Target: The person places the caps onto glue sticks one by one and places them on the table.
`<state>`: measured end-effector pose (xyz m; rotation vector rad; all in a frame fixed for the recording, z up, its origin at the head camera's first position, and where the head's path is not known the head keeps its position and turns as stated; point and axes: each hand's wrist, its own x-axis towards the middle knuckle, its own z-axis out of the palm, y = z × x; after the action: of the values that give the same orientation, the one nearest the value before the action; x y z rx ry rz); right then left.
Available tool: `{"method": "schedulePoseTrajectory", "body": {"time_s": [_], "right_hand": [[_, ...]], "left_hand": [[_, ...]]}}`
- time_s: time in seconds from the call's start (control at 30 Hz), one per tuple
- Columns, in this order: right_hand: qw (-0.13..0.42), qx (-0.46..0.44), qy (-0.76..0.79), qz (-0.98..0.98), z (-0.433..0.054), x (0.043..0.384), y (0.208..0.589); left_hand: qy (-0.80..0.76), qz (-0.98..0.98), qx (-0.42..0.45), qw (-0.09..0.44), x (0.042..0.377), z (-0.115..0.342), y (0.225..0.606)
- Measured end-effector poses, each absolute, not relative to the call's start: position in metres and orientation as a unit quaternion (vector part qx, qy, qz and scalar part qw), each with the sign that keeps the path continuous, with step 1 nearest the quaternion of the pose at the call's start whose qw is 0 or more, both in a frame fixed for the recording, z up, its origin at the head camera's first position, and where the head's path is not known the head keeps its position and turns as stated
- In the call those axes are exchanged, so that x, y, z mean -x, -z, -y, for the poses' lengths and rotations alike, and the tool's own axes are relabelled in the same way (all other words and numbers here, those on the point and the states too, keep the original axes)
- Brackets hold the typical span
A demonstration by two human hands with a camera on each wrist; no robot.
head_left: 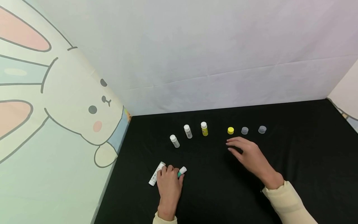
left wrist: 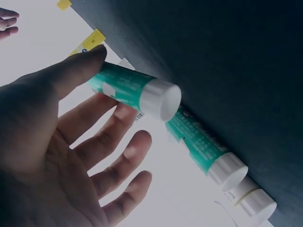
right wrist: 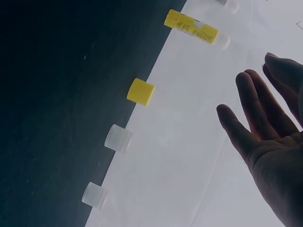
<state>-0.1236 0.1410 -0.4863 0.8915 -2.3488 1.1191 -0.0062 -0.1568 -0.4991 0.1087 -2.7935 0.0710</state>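
Note:
My left hand (head_left: 169, 183) pinches a green glue stick with a white cap (left wrist: 128, 87) between thumb and fingers, its cap end jutting out to the right. Just beyond, in the left wrist view, are a second green glue stick (left wrist: 201, 142) and a white glue stick (left wrist: 246, 194). The second green one is hidden behind the hand in the head view, where the white one lies at the hand's left. My right hand (head_left: 250, 155) is held over the table with relaxed fingers and nothing in it. Nearest to it are a yellow cap (head_left: 230, 130) and a clear cap (head_left: 244, 131).
Farther back on the black cloth (head_left: 212, 186) stand two white glue sticks (head_left: 175, 141) and a yellow glue stick (head_left: 204, 129). Another clear cap (head_left: 262, 129) sits at the right end of the row. A pale curtain (head_left: 209, 53) rises behind the table; a rabbit-print sheet (head_left: 70, 109) hangs at left.

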Motion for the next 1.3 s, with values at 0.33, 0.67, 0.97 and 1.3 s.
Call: {"method": "schedulePoseTrajectory", "body": {"time_s": [0.33, 0.67, 0.97, 1.3], "right_hand": [[0.199, -0.308, -0.389, 0.845, -0.15, 0.127, 0.487], [0.193, -0.304, -0.388, 0.848, -0.153, 0.127, 0.486], [0.192, -0.304, -0.38, 0.852, -0.157, 0.129, 0.486], [0.187, -0.29, -0.367, 0.864, -0.166, 0.131, 0.485]], "left_hand": [[-0.012, 0.987, -0.058, 0.15, 0.005, 0.156, 0.496], [-0.004, 0.987, -0.071, 0.144, 0.006, 0.156, 0.498], [-0.01, 0.987, -0.078, 0.138, 0.006, 0.156, 0.496], [-0.004, 0.987, -0.075, 0.14, 0.006, 0.156, 0.496]]}}
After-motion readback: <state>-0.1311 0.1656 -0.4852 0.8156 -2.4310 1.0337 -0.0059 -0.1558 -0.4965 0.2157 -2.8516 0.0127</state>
